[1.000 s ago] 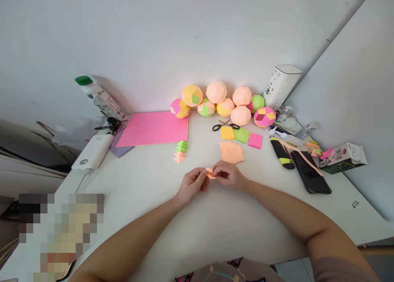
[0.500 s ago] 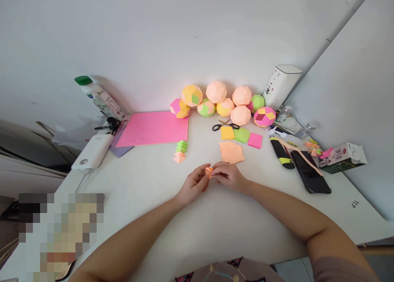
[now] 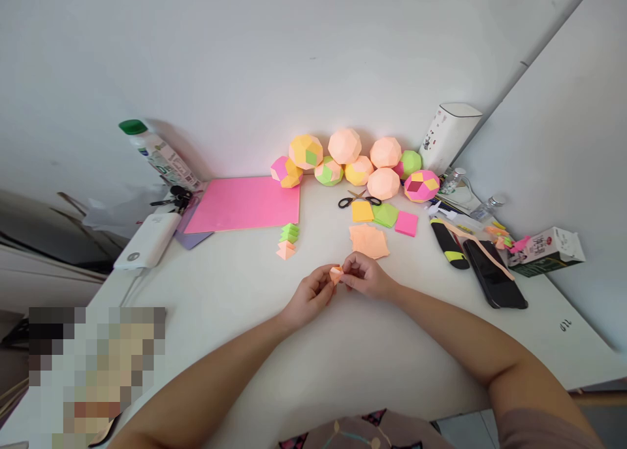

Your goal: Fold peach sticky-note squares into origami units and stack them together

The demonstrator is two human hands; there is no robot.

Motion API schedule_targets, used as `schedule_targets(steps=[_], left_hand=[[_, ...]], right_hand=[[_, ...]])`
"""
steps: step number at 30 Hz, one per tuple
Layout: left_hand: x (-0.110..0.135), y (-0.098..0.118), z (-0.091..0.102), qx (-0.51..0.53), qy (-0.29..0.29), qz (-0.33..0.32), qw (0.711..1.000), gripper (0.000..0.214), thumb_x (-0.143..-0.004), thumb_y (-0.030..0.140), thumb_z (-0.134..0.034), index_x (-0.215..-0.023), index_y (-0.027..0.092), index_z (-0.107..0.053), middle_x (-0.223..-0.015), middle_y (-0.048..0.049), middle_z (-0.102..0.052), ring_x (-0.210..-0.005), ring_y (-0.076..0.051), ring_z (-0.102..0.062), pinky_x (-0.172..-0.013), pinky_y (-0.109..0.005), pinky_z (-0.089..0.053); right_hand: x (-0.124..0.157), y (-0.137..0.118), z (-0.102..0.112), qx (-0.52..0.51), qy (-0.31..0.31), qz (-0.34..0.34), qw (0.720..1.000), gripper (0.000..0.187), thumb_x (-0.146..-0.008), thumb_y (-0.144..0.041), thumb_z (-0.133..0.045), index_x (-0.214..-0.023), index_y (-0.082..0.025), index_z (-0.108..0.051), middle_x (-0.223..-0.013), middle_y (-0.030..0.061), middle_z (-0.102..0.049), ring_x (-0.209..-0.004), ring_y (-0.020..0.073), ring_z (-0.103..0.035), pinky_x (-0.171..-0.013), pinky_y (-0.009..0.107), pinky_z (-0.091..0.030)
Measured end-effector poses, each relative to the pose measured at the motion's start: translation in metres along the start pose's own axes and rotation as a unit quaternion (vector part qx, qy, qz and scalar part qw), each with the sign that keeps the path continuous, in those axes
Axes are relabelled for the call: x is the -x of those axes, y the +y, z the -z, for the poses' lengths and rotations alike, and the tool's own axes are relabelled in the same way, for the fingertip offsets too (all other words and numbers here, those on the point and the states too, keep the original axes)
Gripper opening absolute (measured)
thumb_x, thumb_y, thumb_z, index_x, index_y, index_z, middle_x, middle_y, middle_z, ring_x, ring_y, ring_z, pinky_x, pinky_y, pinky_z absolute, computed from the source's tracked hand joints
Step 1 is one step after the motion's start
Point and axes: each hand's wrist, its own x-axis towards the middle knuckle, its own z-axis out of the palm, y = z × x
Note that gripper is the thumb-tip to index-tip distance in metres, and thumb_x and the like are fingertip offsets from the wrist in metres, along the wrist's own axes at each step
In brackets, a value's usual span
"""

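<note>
Between my hands is a small folded piece of peach paper (image 3: 336,275), held just above the white table. My left hand (image 3: 309,297) pinches it from the left side. Fingers of my right hand (image 3: 368,277) are closed on its right edge. Beyond my right hand lies a loose stack of peach paper squares (image 3: 368,240). Folded green paper pieces (image 3: 289,232) and folded peach pieces (image 3: 285,249) sit in a row ahead of my left hand. Its exact folds are partly hidden by my fingertips.
Several paper balls (image 3: 345,147) line the wall. Black-handled scissors (image 3: 359,200) lie before them, by yellow (image 3: 362,212), green (image 3: 385,215) and pink paper squares (image 3: 406,223). A pink board (image 3: 245,204) is at left; a phone (image 3: 494,276), a cutter (image 3: 449,243) and a carton (image 3: 547,251) are at right.
The folded peach paper has turned in my fingers and shows a different face. My right hand has shifted slightly, its fingers raised a little. Things on the table have stayed put.
</note>
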Motion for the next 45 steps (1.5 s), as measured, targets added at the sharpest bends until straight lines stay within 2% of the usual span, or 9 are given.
schedule_targets(steps=[8,16,21,27,31,34,39,45], left_hand=[[0.001,0.0,-0.001,-0.013,-0.013,-0.012,1.0,0.033,-0.088,0.031,-0.047,-0.118,0.018,-0.049,-0.075,-0.0005,-0.054,-0.055,-0.009,-0.04,-0.05,-0.022,-0.034],[0.001,-0.008,-0.001,-0.061,0.028,-0.032,0.997,0.037,-0.087,0.032,-0.047,-0.122,0.019,-0.046,-0.06,0.006,-0.038,-0.053,-0.01,-0.039,-0.051,-0.022,-0.034],[0.001,-0.01,-0.001,-0.065,0.031,-0.067,0.995,0.039,-0.088,0.029,-0.047,-0.126,0.023,-0.041,-0.062,0.0066,-0.035,-0.055,-0.01,-0.038,-0.053,-0.022,-0.034],[0.0,-0.008,-0.002,-0.064,0.047,-0.048,0.996,0.035,-0.084,0.032,-0.052,-0.117,0.02,-0.049,-0.061,0.0062,-0.039,-0.055,-0.01,-0.038,-0.053,-0.023,-0.034],[-0.001,-0.005,-0.002,-0.041,0.035,-0.006,0.999,0.021,-0.086,0.036,-0.05,-0.088,0.017,-0.056,-0.058,0.0049,-0.044,-0.052,-0.009,-0.038,-0.049,-0.022,-0.031],[-0.001,-0.004,-0.002,-0.049,0.044,0.01,0.998,0.025,-0.086,0.038,-0.05,-0.071,0.017,-0.049,-0.055,0.0049,-0.044,-0.049,-0.008,-0.036,-0.047,-0.021,-0.028],[-0.001,-0.006,0.0,-0.07,0.041,0.0,0.997,0.027,-0.085,0.04,-0.05,-0.07,0.018,-0.047,-0.053,0.0051,-0.044,-0.048,-0.009,-0.035,-0.046,-0.021,-0.027],[-0.002,-0.006,0.0,-0.084,0.034,-0.004,0.996,0.028,-0.084,0.041,-0.05,-0.069,0.018,-0.047,-0.052,0.0052,-0.043,-0.047,-0.009,-0.035,-0.046,-0.021,-0.027]], right_hand=[[-0.001,-0.001,0.002,-0.023,-0.025,-0.005,0.999,0.024,-0.079,-0.032,-0.064,-0.086,-0.019,-0.045,-0.073,-0.0023,-0.057,-0.06,0.0088,-0.054,-0.057,0.024,-0.048],[0.0,-0.004,0.0,0.035,-0.029,-0.01,0.999,0.02,-0.082,-0.033,-0.06,-0.091,-0.018,-0.051,-0.072,-0.0017,-0.054,-0.059,0.0089,-0.053,-0.056,0.023,-0.045],[-0.002,-0.003,0.002,0.098,-0.052,-0.003,0.994,0.023,-0.084,-0.036,-0.055,-0.075,-0.015,-0.053,-0.063,-0.002,-0.052,-0.053,0.0084,-0.045,-0.048,0.021,-0.038],[-0.002,0.001,0.004,0.075,-0.052,-0.017,0.996,0.026,-0.083,-0.039,-0.057,-0.074,-0.015,-0.054,-0.064,-0.0011,-0.054,-0.056,0.0103,-0.052,-0.053,0.023,-0.044],[-0.001,0.002,0.004,0.068,-0.036,-0.023,0.997,0.024,-0.082,-0.038,-0.058,-0.078,-0.014,-0.058,-0.07,0.001,-0.057,-0.059,0.0114,-0.056,-0.055,0.025,-0.047],[-0.001,0.0,0.002,0.069,-0.034,-0.016,0.997,0.024,-0.082,-0.037,-0.058,-0.077,-0.014,-0.059,-0.068,0.0007,-0.056,-0.057,0.011,-0.054,-0.054,0.024,-0.047],[-0.002,-0.003,0.002,0.076,-0.042,0.001,0.996,0.02,-0.079,-0.033,-0.059,-0.075,-0.014,-0.057,-0.062,-0.0015,-0.053,-0.052,0.0091,-0.048,-0.047,0.021,-0.04],[-0.002,-0.003,0.001,0.099,-0.045,0.004,0.994,0.01,-0.074,-0.024,-0.059,-0.072,-0.015,-0.056,-0.06,-0.0025,-0.051,-0.051,0.0088,-0.045,-0.047,0.021,-0.036]])
